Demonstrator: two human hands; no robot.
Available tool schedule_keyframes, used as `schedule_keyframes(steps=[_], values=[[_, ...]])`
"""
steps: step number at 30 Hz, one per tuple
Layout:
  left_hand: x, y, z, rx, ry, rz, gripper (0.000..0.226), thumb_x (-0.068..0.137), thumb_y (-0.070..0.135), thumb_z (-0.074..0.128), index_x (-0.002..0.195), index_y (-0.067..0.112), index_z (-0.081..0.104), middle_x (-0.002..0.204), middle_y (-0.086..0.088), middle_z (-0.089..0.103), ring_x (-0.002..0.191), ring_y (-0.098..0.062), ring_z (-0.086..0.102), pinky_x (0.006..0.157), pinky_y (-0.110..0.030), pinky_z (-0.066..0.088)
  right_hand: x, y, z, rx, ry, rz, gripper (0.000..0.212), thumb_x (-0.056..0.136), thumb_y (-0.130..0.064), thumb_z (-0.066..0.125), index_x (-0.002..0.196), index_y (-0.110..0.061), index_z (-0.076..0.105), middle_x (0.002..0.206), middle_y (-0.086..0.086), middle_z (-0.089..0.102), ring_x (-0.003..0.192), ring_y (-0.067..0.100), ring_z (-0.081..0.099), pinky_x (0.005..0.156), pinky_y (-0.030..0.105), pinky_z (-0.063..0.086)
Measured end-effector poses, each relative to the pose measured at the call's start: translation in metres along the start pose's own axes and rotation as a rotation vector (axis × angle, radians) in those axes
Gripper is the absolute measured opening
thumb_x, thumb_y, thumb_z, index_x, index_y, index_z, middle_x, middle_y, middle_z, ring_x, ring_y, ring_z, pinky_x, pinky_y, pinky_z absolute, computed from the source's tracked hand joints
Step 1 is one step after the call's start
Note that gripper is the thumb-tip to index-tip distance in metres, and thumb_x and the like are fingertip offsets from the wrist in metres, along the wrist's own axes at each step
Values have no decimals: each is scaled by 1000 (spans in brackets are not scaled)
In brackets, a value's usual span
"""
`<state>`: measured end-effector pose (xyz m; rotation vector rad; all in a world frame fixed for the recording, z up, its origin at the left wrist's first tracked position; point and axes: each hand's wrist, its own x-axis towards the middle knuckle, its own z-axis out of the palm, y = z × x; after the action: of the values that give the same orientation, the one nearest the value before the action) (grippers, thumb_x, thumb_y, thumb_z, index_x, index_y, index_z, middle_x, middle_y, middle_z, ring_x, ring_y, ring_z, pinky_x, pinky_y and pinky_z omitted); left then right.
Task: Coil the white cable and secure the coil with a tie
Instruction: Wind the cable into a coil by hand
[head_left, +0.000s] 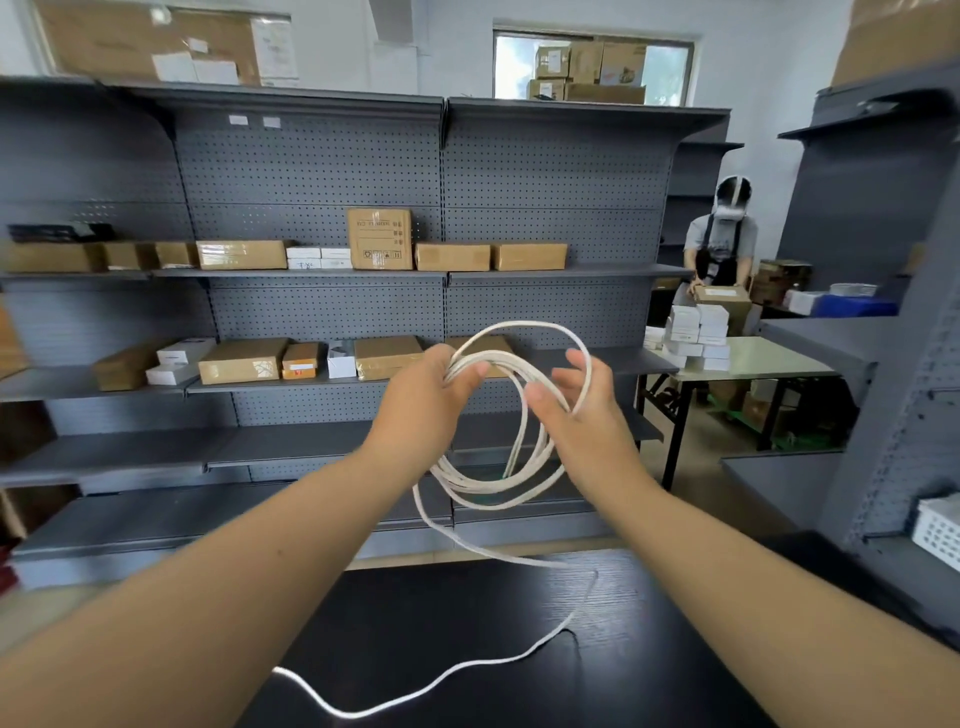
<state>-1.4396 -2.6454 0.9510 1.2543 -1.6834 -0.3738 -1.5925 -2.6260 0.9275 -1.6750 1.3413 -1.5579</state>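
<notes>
My left hand (434, 402) is raised in front of me and closed around the top of a coil of white cable (498, 483) made of several loops that hang below it. My right hand (576, 410) is just to the right with fingers spread; a fresh loop of the cable runs over its fingers and arcs above both hands. The loose tail of the cable (447, 680) drops from the coil onto the black table (467, 623) and snakes toward the near left edge. No tie is visible.
Grey pegboard shelving (311, 171) with cardboard and white boxes stands right behind the table. At the right, another person (722, 244) handles a box at a light table (769, 358) stacked with white boxes. A white basket (937, 530) sits on the right-hand shelf.
</notes>
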Motion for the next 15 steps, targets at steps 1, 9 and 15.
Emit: schedule_keyframes(steps=[1,9,15], values=[[1,1,-3,12,-23,3,36,93,38,50,90,2,53,59,-1,39,53,-16,34,52,-32,29,4,-1,-3,-79,-28,-17,60,84,-33,64,133,-24,29,116,-11,45,114,7,46,91,20,36],[6,3,-14,108,-120,9,32,92,42,50,85,11,54,60,1,43,53,-13,38,50,-29,31,12,-12,-22,-187,-233,67,85,75,-32,75,143,-27,23,129,-9,43,122,9,43,105,37,39],[1,5,-8,111,-237,125,34,92,37,52,93,4,58,73,-9,54,67,-19,47,59,-28,35,12,-21,-10,-144,-301,-33,19,94,-28,50,113,-28,55,103,-8,63,92,9,61,87,30,46]])
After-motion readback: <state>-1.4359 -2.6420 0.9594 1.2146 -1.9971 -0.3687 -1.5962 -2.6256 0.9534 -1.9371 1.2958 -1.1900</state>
